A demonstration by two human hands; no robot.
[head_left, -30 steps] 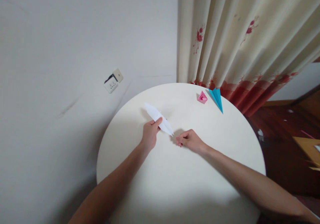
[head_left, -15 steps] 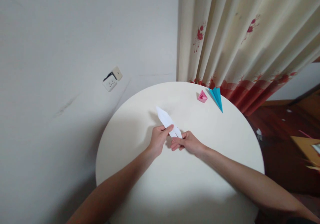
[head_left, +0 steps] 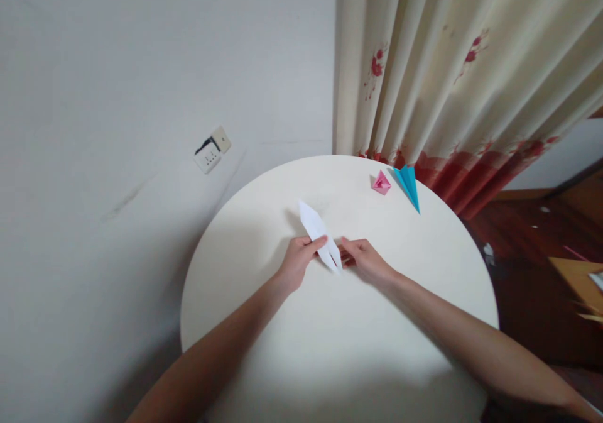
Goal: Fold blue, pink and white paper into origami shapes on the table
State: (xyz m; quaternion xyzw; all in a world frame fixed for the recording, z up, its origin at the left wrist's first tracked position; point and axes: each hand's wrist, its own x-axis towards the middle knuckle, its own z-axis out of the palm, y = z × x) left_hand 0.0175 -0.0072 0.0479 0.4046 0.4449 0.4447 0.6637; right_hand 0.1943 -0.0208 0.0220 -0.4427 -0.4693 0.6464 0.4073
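A folded piece of white paper (head_left: 316, 227), long and narrow with pointed ends, is held above the table at a slant. My left hand (head_left: 300, 256) pinches it near its middle, thumb on top and fingers underneath. A slit between folds shows at the paper's near end. My right hand (head_left: 362, 258) is just right of that near end, thumb and fingers apart, with the fingertips close to the paper's right edge. Whether those fingertips touch the paper I cannot tell.
The round white table (head_left: 330, 341) stands against the wall. Toward its far right edge lie a pink folded paper piece (head_left: 381, 183) and a blue paper plane (head_left: 408, 187). A flowered curtain (head_left: 438, 83) hangs behind, and a wall socket (head_left: 207, 157) is at left.
My right hand has let go of the paper's near end and shifted slightly right and away from me. The paper has turned a little in my left hand.
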